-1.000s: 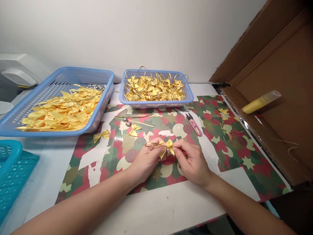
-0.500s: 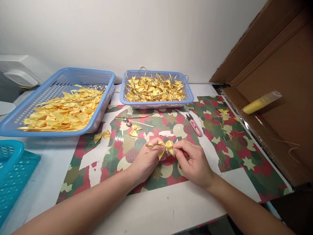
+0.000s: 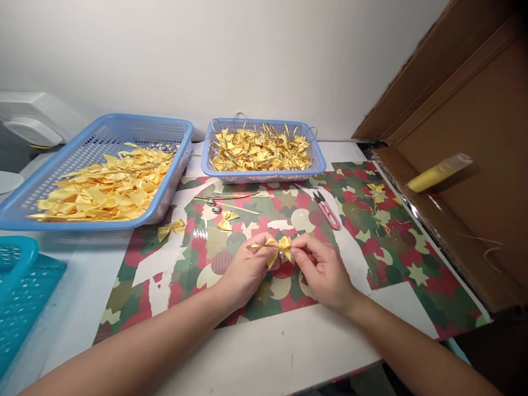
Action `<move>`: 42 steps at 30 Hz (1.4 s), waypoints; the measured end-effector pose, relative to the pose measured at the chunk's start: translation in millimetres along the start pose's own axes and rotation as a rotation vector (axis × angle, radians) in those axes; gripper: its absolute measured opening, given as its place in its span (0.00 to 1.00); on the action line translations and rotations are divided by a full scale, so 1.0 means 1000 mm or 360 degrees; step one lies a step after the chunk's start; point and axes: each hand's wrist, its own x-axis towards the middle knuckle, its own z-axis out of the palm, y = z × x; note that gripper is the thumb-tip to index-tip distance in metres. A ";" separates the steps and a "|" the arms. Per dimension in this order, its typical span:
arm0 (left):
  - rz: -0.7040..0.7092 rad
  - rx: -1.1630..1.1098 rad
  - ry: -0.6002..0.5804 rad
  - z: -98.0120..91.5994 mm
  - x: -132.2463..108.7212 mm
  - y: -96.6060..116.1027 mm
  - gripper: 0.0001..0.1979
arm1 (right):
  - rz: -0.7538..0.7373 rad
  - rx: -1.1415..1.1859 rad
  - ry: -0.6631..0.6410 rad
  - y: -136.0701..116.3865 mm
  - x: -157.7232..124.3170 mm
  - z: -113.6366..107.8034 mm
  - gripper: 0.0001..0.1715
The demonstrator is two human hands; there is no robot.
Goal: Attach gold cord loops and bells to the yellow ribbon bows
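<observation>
Between my two hands is a yellow ribbon bow (image 3: 284,243) with a small silver bell (image 3: 282,255) at its middle and a loop of gold cord (image 3: 258,246) sticking out to the left. My left hand (image 3: 253,264) is closed on the bow's left side and the cord. The fingertips of my right hand (image 3: 319,267) pinch the bow's right edge. Just beyond them, another yellow bow (image 3: 227,220) lies on the patterned sheet beside two silver bells (image 3: 214,207) and several straight pieces of gold cord (image 3: 239,207).
Loose yellow bows fill a large blue basket (image 3: 187,132) at left. A smaller blue basket (image 3: 264,175) holds bows with cord loops. Pink thread snips (image 3: 329,213) lie right of centre. A cardboard box (image 3: 462,99) with a yellow tube (image 3: 439,173) borders the right; a teal basket (image 3: 28,308) stands front left.
My right fingers have shifted very slightly at the bow's right edge. Both hands keep their hold, and the view has moved a touch.
</observation>
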 end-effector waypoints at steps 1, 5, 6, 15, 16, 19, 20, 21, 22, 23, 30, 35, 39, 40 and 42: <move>0.0005 0.0004 -0.0006 -0.001 0.000 -0.001 0.12 | 0.0029 0.0038 -0.0010 0.000 0.000 0.001 0.10; 0.0033 0.0023 -0.0029 -0.002 0.000 -0.004 0.12 | 0.0076 0.0113 -0.0003 -0.001 0.000 0.003 0.10; 0.0040 0.0023 -0.0026 -0.001 0.000 -0.004 0.12 | 0.0085 0.0128 0.0002 -0.001 -0.001 0.004 0.11; 0.0042 -0.0097 0.0013 0.004 0.001 0.001 0.12 | 0.0141 0.0121 0.0000 0.000 -0.001 0.002 0.10; 0.0045 -0.0105 0.0015 0.004 0.001 0.001 0.12 | 0.0125 0.0096 0.0003 0.000 -0.001 0.001 0.10; 0.0035 -0.0072 0.0031 0.003 0.001 0.000 0.13 | 0.0064 0.0006 0.0020 -0.002 -0.001 0.000 0.10; 0.0026 -0.0056 0.0039 0.003 0.001 0.000 0.14 | 0.0040 -0.0027 0.0027 -0.002 0.000 0.000 0.10; 0.0018 -0.0041 0.0043 0.002 0.001 -0.001 0.14 | 0.0015 -0.0060 0.0035 -0.003 0.000 0.000 0.10; 0.0012 -0.0029 0.0042 0.001 0.001 -0.001 0.15 | -0.0011 -0.0093 0.0042 -0.003 0.000 -0.001 0.10; 0.0009 -0.0021 0.0040 0.000 0.001 -0.002 0.15 | -0.0038 -0.0125 0.0048 -0.003 0.000 -0.001 0.10; 0.0038 0.0023 0.0005 -0.003 0.000 -0.005 0.11 | -0.0035 -0.0114 0.0025 -0.003 0.000 0.000 0.10; 0.0042 0.0018 0.0019 0.000 0.001 -0.003 0.10 | -0.0034 -0.0104 0.0027 -0.003 0.001 0.001 0.11; 0.0063 0.0000 -0.0002 0.001 0.001 -0.002 0.11 | -0.0074 -0.0181 0.0046 -0.004 0.002 0.000 0.10; 0.0063 -0.0008 0.0000 0.001 0.001 -0.002 0.11 | -0.0085 -0.0196 0.0045 -0.004 0.002 -0.001 0.10; 0.0051 -0.0027 0.0010 0.001 0.000 -0.002 0.12 | -0.0127 -0.0238 0.0048 -0.005 0.002 -0.001 0.10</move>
